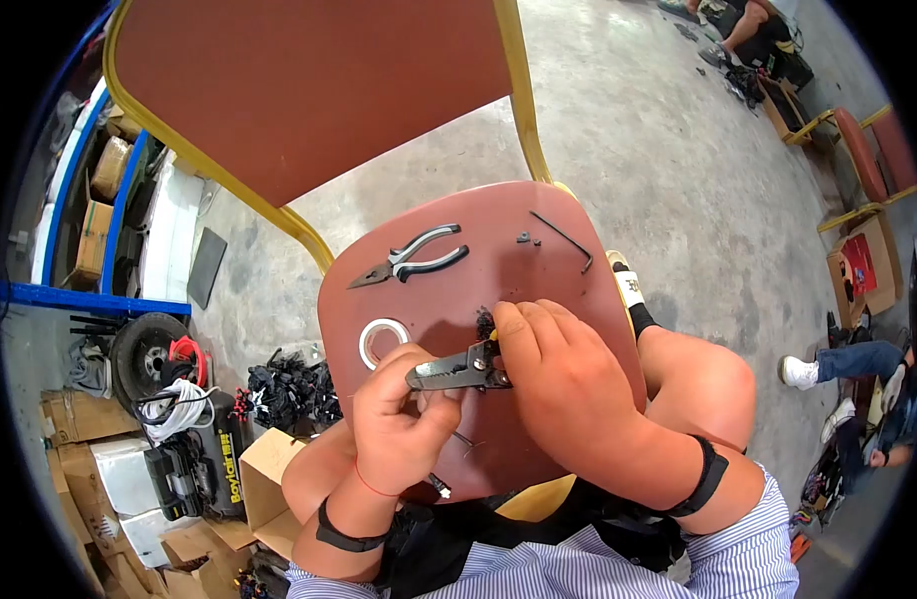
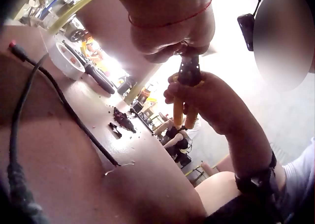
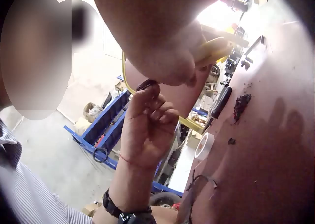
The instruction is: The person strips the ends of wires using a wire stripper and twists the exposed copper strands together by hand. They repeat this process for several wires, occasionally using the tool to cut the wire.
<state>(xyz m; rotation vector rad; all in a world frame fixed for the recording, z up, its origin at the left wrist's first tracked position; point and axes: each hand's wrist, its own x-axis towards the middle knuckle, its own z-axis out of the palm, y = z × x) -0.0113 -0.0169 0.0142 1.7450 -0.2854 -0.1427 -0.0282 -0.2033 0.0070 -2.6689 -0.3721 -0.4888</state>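
My right hand (image 1: 573, 374) grips the yellow handles (image 2: 185, 114) of a wire stripper held over the chair seat. Its dark metal head (image 1: 449, 372) points left, and the fingers of my left hand (image 1: 394, 419) pinch it near the tip. Those fingers hide part of the head, and whether a wire is between them I cannot tell. Below the hands, a black cable (image 2: 64, 103) lies on the seat with thin bare strands at one end. Close by is a small heap of black scraps (image 3: 242, 107).
The red-brown chair seat (image 1: 588, 299) also bears grey-and-black pliers (image 1: 409, 258), a white tape roll (image 1: 367, 344), a hex key (image 1: 566, 243) and small dark bits (image 1: 526, 239). Left of the chair are cardboard boxes (image 1: 269, 489) and a blue shelf (image 1: 89, 297).
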